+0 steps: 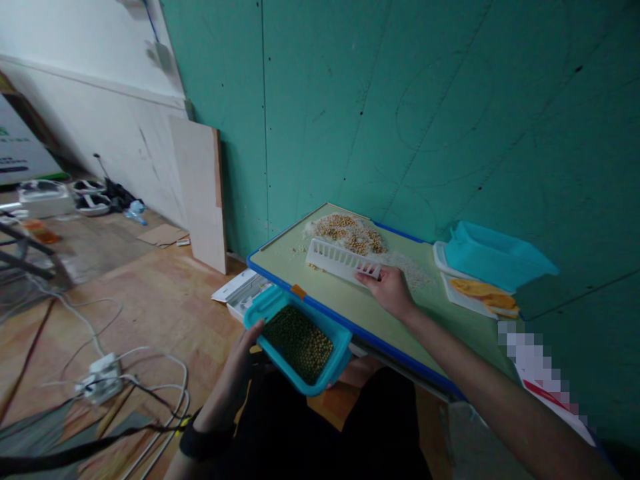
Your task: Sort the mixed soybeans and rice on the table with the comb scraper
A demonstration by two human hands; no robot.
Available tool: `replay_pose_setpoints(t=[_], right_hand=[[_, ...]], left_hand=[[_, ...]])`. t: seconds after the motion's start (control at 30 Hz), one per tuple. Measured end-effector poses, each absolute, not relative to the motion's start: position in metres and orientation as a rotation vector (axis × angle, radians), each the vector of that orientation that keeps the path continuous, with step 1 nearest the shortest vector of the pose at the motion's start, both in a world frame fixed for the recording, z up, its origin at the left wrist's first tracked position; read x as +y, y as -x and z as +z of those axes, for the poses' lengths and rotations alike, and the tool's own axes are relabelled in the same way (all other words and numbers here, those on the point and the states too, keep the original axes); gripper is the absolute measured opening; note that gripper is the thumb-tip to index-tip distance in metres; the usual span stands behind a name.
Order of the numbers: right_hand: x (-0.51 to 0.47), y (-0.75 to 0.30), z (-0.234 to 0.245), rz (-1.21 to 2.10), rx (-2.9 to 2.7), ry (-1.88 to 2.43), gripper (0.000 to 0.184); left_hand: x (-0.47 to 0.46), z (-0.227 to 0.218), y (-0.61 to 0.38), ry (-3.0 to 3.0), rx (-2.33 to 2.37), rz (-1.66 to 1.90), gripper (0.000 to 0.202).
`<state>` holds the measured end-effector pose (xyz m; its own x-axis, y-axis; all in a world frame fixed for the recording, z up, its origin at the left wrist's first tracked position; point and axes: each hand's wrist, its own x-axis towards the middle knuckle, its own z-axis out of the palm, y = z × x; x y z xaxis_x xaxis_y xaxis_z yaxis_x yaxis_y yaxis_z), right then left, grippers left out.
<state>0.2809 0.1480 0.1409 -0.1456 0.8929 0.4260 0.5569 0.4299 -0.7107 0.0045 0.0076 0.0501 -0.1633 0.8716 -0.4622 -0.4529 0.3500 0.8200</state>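
Note:
My left hand (249, 340) is closed on the rim of a teal plastic container (345, 350), held just below the table's front edge. Dark green beans fill most of it, with yellowish beans at its right end. My right hand (393, 290) grips the right end of a long white slotted plastic basket (333, 260), tilted over the tabletop. Behind the basket lies a spread pile of tan beans (345, 230) mixed with white grains. More white grains (407, 267) are scattered to the right of the pile, near my right wrist.
The pale green table (345, 310) has a blue edge and stands against a green wall (320, 100). At its right are a teal bin (500, 257) and a yellow cloth (483, 293). A power strip (103, 380) with cables lies on the floor at left.

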Motion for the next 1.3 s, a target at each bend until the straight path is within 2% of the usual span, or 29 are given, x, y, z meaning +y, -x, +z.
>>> replay_pose_setpoints(t=[0.27,0.77,1.07,1.3], right_hand=[[0.141,-0.289,0.132,0.570,-1.807,1.187,0.022],[0.135,-0.258,0.135,0.476,-1.966,1.138,0.019],[0.087,-0.241,0.139,0.392,-2.048,1.041,0.020],[0.077,-0.237,0.137,0.330,-2.025,1.014,0.020]], left_hand=[[0.011,0.049,-0.001,-0.477,1.257,1.207,0.074],[0.025,0.047,0.016,-0.450,1.305,1.268,0.067],[0.020,0.049,0.016,-0.415,1.281,1.315,0.058],[0.018,0.039,0.017,-0.461,1.221,1.299,0.068]])
